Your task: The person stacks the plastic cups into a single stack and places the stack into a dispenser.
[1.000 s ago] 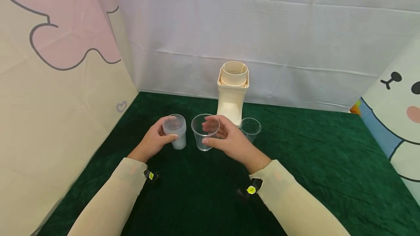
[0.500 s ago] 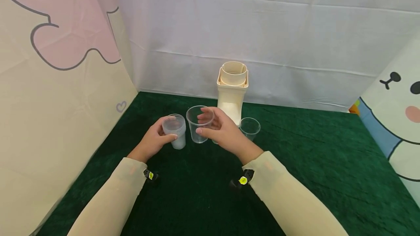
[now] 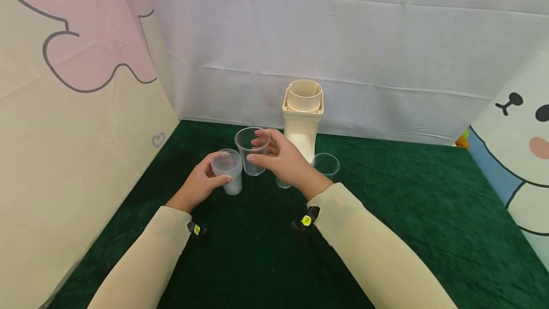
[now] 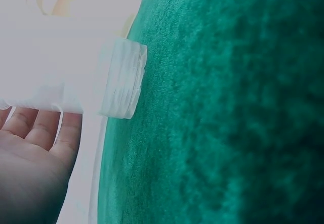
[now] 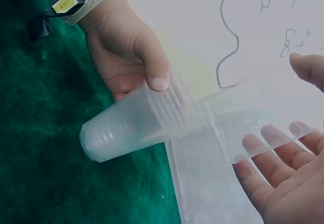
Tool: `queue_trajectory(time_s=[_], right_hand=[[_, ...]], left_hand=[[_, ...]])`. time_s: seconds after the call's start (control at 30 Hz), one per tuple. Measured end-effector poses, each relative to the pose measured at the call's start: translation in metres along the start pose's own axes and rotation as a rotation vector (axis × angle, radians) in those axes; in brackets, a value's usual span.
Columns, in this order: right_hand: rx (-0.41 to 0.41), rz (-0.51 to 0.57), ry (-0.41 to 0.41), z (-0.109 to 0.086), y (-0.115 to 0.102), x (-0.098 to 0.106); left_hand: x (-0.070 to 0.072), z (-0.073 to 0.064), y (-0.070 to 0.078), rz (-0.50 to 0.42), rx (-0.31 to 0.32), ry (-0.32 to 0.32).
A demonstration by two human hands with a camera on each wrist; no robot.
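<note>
My left hand grips a stack of nested clear plastic cups, thumb in front and fingers behind. The stack stands upright, its rims bunched at the top. My right hand holds a single clear plastic cup between thumb and fingers, raised and mouth up, close to the stack's upper right. In the right wrist view the base end of this single cup is right by the open end of the stack. The left wrist view shows part of the stack beside the left fingers.
A cream plastic holder with a round tube on top stands behind the right hand. One clear cup stands to its right; another cup is mostly hidden behind the right hand. Green cloth covers the table, with a white curtain behind.
My right hand has lifted the single cup and carried it left toward the stack, uncovering part of the cup behind the hand. My left hand and the stack have stayed in place.
</note>
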State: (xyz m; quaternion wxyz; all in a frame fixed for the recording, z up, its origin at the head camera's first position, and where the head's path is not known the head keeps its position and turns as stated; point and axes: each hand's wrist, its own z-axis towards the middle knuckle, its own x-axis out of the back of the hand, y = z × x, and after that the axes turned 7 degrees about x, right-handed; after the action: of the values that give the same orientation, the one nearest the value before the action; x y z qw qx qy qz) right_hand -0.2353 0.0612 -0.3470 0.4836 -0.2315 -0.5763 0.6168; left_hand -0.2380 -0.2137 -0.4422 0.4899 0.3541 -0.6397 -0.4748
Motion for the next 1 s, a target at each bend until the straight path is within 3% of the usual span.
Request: queue_trajectory(time_s=[0.67,1.0], right_hand=[[0.037,-0.055,-0.033,0.035,-0.018,-0.019],[0.008,-0.069,-0.031,0.049,-0.019,-0.029]], left_hand=[[0.0,0.001,0.002,0.028,0.022,0.006],[0.001,0.003,0.0,0.009,0.015,-0.004]])
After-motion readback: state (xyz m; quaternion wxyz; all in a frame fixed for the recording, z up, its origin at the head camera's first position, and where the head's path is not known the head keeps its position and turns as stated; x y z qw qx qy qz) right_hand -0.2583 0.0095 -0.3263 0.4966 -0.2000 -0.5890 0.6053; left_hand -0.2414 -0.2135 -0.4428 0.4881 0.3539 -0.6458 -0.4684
